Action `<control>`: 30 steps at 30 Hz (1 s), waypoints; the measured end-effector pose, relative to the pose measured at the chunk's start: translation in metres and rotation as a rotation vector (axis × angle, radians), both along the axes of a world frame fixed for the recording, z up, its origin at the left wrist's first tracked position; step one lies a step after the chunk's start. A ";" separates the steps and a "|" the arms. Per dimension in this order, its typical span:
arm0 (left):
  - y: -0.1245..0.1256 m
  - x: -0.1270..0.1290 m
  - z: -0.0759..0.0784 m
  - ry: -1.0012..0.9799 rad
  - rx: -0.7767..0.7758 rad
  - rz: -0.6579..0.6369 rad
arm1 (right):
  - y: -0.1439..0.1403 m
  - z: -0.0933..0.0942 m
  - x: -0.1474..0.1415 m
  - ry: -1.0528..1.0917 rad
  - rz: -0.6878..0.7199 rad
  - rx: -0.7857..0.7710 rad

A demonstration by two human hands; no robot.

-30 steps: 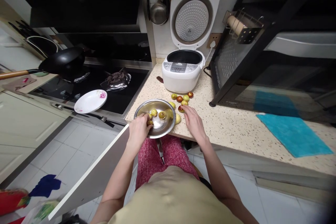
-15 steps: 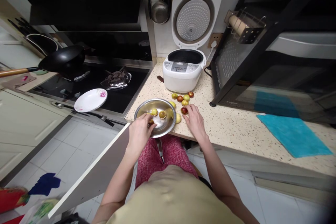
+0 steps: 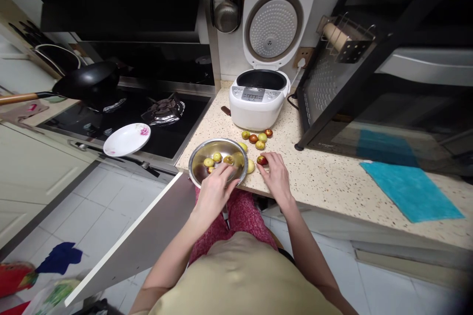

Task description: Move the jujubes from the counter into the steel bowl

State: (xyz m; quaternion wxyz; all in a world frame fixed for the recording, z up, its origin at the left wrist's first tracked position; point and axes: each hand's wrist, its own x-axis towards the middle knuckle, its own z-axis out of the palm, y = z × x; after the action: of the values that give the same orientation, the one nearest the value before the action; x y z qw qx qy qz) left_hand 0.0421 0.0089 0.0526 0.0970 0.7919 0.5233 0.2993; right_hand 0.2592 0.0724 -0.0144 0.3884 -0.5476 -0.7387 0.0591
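I am moving fruit off the worktop's front edge: my right hand (image 3: 276,177) pinches a red jujube (image 3: 261,160) just beside the steel bowl (image 3: 197,157), where my loosely curled left hand (image 3: 216,188) rests empty, so next comes a short lift over the rim.

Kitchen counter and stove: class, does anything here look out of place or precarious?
Yes. The white plate overhangs the stove's front edge, and the steel bowl juts past the counter edge. Loose fruits lie scattered on the counter.
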 end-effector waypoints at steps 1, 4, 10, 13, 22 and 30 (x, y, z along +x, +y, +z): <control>0.000 0.002 -0.001 -0.038 0.002 -0.033 | -0.004 0.002 -0.002 0.051 0.008 0.012; 0.002 0.008 -0.004 -0.143 0.007 -0.106 | -0.019 0.013 -0.013 0.211 0.044 0.045; 0.004 0.013 -0.010 -0.280 0.022 -0.160 | -0.046 0.027 -0.043 0.403 0.152 0.021; 0.004 0.010 -0.012 -0.328 0.044 -0.167 | -0.050 0.023 -0.051 0.497 0.194 -0.022; 0.004 -0.002 -0.017 -0.395 0.057 -0.102 | -0.048 0.018 -0.057 0.502 0.302 -0.125; 0.022 -0.039 -0.011 -0.071 -0.016 0.050 | -0.043 0.017 -0.045 0.355 0.197 -0.015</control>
State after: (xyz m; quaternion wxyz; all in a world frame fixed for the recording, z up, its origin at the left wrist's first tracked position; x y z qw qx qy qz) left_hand 0.0035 0.0310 0.0415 0.1141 0.7668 0.5414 0.3253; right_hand 0.2143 0.0292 0.0026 0.5008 -0.4566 -0.7081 0.1982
